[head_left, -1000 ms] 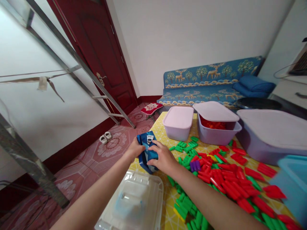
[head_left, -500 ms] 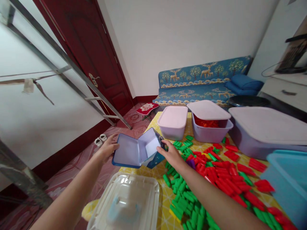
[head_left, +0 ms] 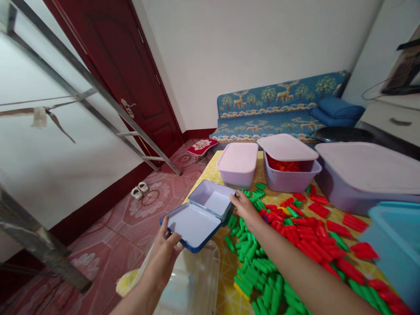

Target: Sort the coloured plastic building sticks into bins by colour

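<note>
An open blue box (head_left: 211, 199) with a pale, bare inside is held above the table's left edge, its hinged lid (head_left: 194, 224) folded out towards me. My left hand (head_left: 167, 243) grips the lid's near left edge, thumb on the inner face. At the right side of the box, my right hand (head_left: 243, 204) has its fingers closed on the rim. Beneath the lid lies a translucent lidded container (head_left: 200, 280). Green pieces (head_left: 254, 262) and red pieces (head_left: 315, 240) are heaped on the yellow cloth beside my right forearm.
Two lilac tubs (head_left: 238, 164) (head_left: 290, 181) stand at the table's back, one with its lid askew over red pieces. A larger lidded tub (head_left: 348, 190) and a turquoise bin (head_left: 393, 236) are at right. A metal ladder (head_left: 108, 109) leans at left.
The box has tilted so its inside faces up, and its lid has swung nearer to me. My left hand has moved right and down with the lid; my right hand has shifted slightly right.
</note>
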Tool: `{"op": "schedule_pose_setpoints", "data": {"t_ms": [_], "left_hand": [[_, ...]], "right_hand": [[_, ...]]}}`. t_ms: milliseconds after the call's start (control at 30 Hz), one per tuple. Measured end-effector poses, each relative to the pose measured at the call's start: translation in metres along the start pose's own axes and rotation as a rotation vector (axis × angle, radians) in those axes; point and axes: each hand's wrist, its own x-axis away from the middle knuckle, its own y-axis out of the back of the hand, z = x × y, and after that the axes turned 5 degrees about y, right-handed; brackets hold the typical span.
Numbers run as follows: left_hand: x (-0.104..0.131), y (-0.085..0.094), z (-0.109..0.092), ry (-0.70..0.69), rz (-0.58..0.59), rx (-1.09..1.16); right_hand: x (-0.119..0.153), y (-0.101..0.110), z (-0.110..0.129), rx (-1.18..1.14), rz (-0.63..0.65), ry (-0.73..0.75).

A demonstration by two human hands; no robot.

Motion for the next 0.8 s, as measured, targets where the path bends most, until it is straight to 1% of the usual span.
{"op": "schedule_pose_setpoints", "data": {"t_ms": [100, 267, 400, 500, 567, 633, 733, 800], "left_hand": [[0.004, -0.004, 0.015, -0.031, -0.018, 0.032], [-0.002, -0.005, 0.030, -0.070, -0.009, 0.023], [-0.002, -0.005, 0.033, -0.078, 0.008, 0.047], [-0.001, -0.003, 0.029, -0.066, 0.015, 0.065], [-0.004, 0.000, 0.018, -0.072, 0.013, 0.039], [-0.014, 0.006, 0.000, -0.093, 0.001, -0.038], [-0.043, 0.017, -0.039, -0.143, -0.023, -0.228], [-0.070, 0.022, -0.068, -0.209, -0.081, -0.331]], "right_hand": [[0.012, 0.004, 0.002, -0.101, 0.038, -0.069], [0.042, 0.009, 0.008, -0.330, 0.121, -0.203], [0.057, 0.015, 0.012, -0.363, 0.237, -0.242], [0.059, 0.019, 0.011, -0.327, 0.247, -0.236], [0.060, 0.021, 0.011, -0.307, 0.243, -0.220], [0.061, 0.023, 0.015, -0.289, 0.234, -0.193], [0.061, 0.028, 0.023, -0.249, 0.211, -0.158], [0.061, 0.031, 0.027, -0.229, 0.183, -0.151]]}}
